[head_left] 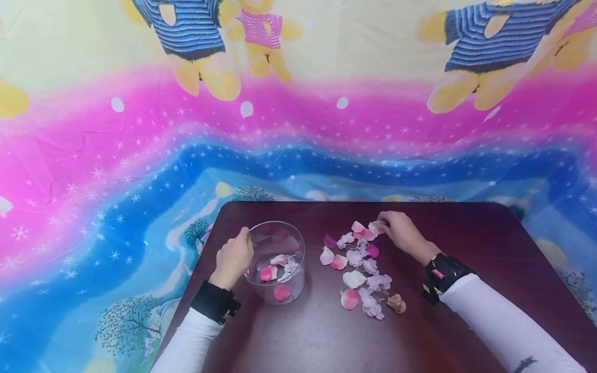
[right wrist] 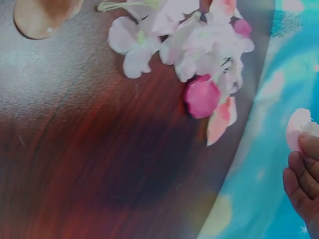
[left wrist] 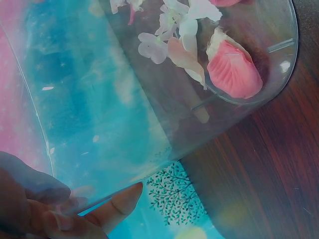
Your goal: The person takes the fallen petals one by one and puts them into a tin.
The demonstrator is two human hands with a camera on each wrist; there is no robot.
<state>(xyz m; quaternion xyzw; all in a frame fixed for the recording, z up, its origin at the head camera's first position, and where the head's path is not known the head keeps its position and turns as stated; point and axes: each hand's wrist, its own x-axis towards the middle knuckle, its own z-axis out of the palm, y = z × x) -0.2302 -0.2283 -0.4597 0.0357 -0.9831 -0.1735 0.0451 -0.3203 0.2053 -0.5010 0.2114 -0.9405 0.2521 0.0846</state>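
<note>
Dark red-brown, the worktop [head_left: 317, 342] fills the lower centre of the frame, and there's the clear container [head_left: 298, 284] left of centre, pink and white petals [head_left: 268, 273] inside. The left hand [head_left: 232, 259] pinches its rim! Over to right of centre: the right hand [head_left: 400, 230] has a pale petal [head_left: 375, 228] pinched at its fingertips, beside scattered pale blossoms [head_left: 356, 257], loose pink petals [head_left: 349, 299] and a brown petal [head_left: 396, 303]. Cartoon-print cloth [head_left: 326, 114] spans the upper frame.
</note>
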